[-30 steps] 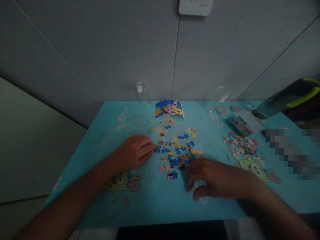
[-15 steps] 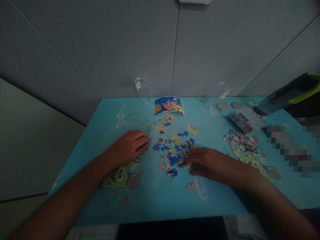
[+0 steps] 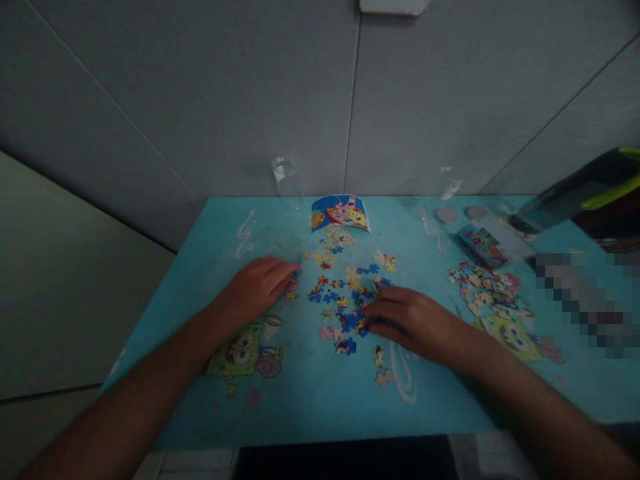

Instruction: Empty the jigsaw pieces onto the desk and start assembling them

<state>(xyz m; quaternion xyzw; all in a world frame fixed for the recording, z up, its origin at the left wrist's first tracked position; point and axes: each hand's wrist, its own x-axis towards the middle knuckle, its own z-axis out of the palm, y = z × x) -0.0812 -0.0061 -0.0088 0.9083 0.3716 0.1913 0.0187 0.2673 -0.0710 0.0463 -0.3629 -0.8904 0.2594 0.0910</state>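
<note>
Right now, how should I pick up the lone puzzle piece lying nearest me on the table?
Pinch the lone pale piece by two opposite edges, coming straight down from above. It lies flat on the blue table, apart from the main scatter, so no side offers a grip. Your right hand is nearest; tipping one edge up with a fingernail would probably help.

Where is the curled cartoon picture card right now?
In the head view the picture card stands at the far middle of the blue table, just beyond the loose puzzle pieces, with a clear glass to its left.
</note>
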